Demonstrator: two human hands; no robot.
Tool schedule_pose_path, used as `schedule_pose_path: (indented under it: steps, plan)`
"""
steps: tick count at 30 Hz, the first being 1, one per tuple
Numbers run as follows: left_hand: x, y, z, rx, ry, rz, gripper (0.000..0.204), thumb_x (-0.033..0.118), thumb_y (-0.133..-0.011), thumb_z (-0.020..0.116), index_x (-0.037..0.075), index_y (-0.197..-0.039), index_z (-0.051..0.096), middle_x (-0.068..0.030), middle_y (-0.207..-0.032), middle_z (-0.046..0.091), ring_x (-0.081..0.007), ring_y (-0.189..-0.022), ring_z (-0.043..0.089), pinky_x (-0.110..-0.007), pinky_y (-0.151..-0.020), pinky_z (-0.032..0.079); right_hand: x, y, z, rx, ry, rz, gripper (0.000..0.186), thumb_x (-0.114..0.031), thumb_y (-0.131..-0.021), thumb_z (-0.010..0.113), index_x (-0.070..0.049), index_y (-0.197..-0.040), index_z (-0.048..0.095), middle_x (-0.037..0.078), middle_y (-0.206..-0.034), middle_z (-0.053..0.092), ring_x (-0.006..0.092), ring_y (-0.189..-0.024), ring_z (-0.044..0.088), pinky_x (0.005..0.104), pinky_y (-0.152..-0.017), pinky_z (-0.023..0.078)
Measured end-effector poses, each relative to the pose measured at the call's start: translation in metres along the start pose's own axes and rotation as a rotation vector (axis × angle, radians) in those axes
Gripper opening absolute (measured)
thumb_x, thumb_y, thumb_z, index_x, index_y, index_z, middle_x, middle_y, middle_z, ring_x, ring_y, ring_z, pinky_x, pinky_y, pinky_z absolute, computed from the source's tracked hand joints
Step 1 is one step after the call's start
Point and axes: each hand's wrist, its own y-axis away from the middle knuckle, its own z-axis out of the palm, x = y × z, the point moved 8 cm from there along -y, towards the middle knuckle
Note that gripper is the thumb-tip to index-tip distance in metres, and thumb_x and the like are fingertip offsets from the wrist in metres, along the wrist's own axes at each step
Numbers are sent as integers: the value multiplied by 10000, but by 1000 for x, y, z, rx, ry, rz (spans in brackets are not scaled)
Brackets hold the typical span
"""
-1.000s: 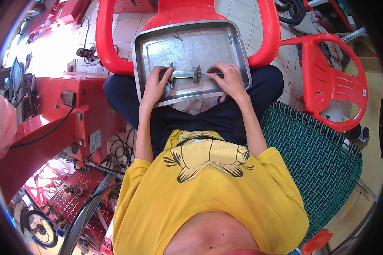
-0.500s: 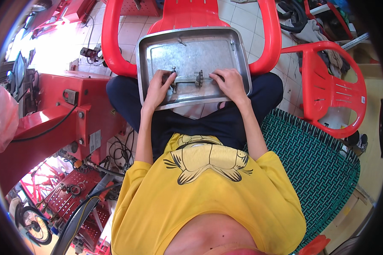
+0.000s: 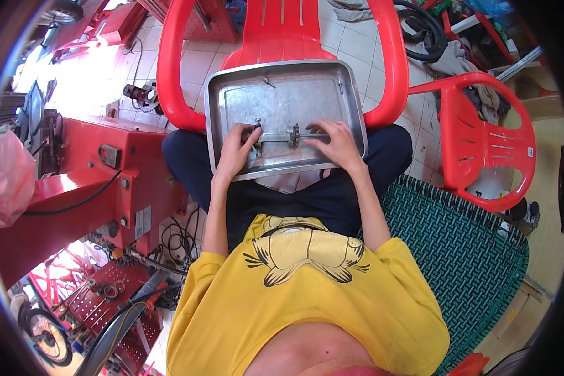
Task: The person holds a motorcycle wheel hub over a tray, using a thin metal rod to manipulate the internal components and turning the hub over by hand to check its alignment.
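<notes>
A metal clamp-like tool (image 3: 276,137), with a straight bar and upright jaws or blocks, lies across a shallow steel tray (image 3: 235,97). My left hand (image 3: 235,153) grips its left end, the thumb against the block there; its other fingers are partly hidden. Over the tool's right end is my right hand (image 3: 339,148), with thumb and fingers spread around a thin rod beyond the second block (image 3: 294,135). Whether any fingertip touches that rod is hard to see. A small bolt (image 3: 268,82) lies near the tray's far edge, and another small bolt-like piece (image 3: 340,86) is at the far right.
The tray sits between my legs, against a red plastic chair (image 3: 282,37). A second red chair (image 3: 457,138) and a green woven seat (image 3: 451,250) are at the right. To the left stands a red metal machine (image 3: 81,207) with cables; bicycle wheels (image 3: 47,335) show at lower left.
My right hand's fingers have spread from a pinch on the rod. My left hand keeps its hold on the tool. The whole scene sits slightly lower in the picture.
</notes>
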Motion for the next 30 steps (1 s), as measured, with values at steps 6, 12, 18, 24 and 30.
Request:
schedule_pose_path:
  steps: [6,12,18,24,30]
  plan:
    - [1,-1,0,-6,-18,-2,381,330,-1022,690,-30,-1137,640,-93,-856,668,-142,-752,623,-304,-698,509,10,1,1,-16,1,126,352,-316,-904,758,-134,-1198,688,91,-934,756,295,-956,693,414,-929,466]
    - [-3,-1,0,3,-20,4,386,333,-1020,695,-30,-1137,637,-91,-835,665,-141,-722,613,-306,-687,504,4,1,-3,-4,5,115,389,-307,-910,765,-155,-1254,666,61,-948,758,309,-972,682,415,-931,489]
    - [0,0,0,4,5,-15,402,339,-998,717,-40,-1112,646,-129,-860,658,-187,-734,611,-335,-703,500,3,1,-3,5,9,72,388,-298,-892,778,-154,-1237,673,64,-970,763,301,-951,677,413,-917,485]
    - [2,0,-1,0,42,-42,402,337,-989,727,-42,-1099,652,-140,-874,658,-197,-746,616,-343,-712,500,3,1,0,-45,20,96,330,-286,-889,774,-127,-1169,700,70,-937,763,291,-948,684,399,-913,472]
    - [6,0,-1,-1,40,-37,392,327,-995,722,-43,-1100,647,-138,-878,663,-189,-749,619,-341,-714,502,-1,-1,-2,1,-26,-4,275,-309,-920,734,-99,-1097,705,91,-957,760,294,-906,706,402,-893,446]
